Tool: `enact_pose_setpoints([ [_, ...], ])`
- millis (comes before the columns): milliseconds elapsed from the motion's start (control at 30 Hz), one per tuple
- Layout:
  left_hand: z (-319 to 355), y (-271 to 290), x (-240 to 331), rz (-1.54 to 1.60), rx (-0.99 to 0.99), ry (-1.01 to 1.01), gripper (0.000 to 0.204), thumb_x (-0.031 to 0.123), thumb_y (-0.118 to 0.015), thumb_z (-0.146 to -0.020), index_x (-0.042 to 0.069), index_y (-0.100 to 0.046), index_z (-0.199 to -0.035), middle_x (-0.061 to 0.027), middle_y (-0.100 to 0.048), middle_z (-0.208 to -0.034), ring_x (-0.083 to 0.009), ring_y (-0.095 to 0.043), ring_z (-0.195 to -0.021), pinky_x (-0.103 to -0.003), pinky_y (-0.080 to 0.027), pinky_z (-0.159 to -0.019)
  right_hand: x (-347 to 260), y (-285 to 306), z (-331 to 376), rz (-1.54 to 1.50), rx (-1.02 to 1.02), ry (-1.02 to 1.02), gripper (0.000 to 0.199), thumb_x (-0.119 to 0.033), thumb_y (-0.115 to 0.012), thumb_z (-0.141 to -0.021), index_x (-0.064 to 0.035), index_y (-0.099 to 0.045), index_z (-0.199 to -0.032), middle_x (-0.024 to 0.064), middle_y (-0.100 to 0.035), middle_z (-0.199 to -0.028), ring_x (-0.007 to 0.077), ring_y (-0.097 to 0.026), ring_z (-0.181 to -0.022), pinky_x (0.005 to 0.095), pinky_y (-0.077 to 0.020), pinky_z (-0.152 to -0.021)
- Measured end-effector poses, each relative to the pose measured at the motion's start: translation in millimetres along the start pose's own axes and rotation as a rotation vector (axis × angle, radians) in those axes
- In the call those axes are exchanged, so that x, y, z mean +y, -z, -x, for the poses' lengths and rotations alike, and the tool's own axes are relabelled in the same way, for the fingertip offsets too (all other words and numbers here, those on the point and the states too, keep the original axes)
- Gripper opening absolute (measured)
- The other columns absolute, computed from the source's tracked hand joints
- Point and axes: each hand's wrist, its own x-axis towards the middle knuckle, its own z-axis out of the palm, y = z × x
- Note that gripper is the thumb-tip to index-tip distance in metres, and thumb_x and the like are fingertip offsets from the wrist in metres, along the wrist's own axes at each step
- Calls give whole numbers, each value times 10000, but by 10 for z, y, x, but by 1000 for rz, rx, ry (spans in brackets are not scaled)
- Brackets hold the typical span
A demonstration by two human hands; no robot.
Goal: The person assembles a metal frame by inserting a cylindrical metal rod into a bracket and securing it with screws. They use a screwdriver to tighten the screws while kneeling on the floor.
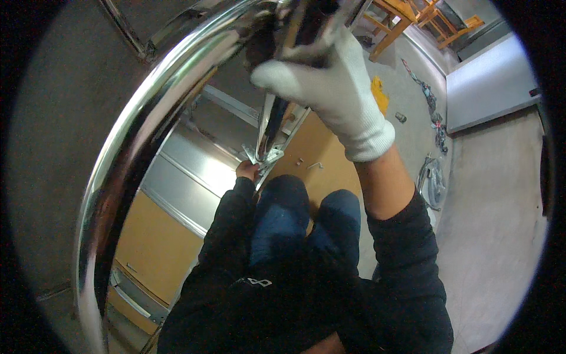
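My right hand (333, 97), in a white knitted glove, is raised in front of me. Its thumb and fingers close round the upper part of a dark and chrome post (266, 115), beside a large curved chrome tube (127, 141) that arches across the left. The grip itself is partly hidden by the glove and by shadow. Lower down, my left hand (246, 170) is at the post's foot, against a crumpled whitish piece (268, 157) that I cannot name. Its fingers look bent inward, though most of them are covered.
Under my knees lies a tan board (330, 147) with small metal bits, among them a bent rod (316, 166). Silvery panels (183, 159) are to the left. A yellow cloth-like item (379, 94), bagged tubing (433, 183) and wooden furniture (398, 17) are at the right.
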Motion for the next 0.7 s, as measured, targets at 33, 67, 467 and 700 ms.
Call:
enact_pose_setpoints([
  [33,-34,24,-3,-17,-5,-2,322,53,-705,-720,-31,-569,-1000,-112,-618,-717,-189,-573,-496,-316,-457,-416,-110,6,-26,-133,-1,-31,361,-221,-786,-694,-12,-636,-948,51,-637,-820,134,-604,-734,266,-493,-696],
  [67,-66,50,-5,-34,-11,-4,330,53,-706,-721,-32,-565,-1007,-112,-616,-718,-191,-575,-497,-321,-458,-412,-291,18,-45,-265,-2,-63,402,-193,-783,-708,-7,-591,-1008,45,-621,-881,137,-585,-796,270,-479,-748],
  [467,-61,92,56,-54,-70,-16,161,50,-692,-707,-6,-546,-743,-87,-555,-588,-172,-536,-460,-297,-434,-397,0,-220,-30,-272,186,16,406,-221,-774,-714,-23,-598,-1021,64,-635,-860,133,-603,-790,272,-488,-736],
  [700,-143,-73,-194,-156,-190,60,217,174,-689,-721,-4,-565,-710,-104,-568,-591,-198,-562,-461,-321,-435,-413,172,49,8,-157,-7,-65,433,-276,-825,-603,-23,-587,-862,24,-565,-676,88,-506,-640,273,-461,-601],
])
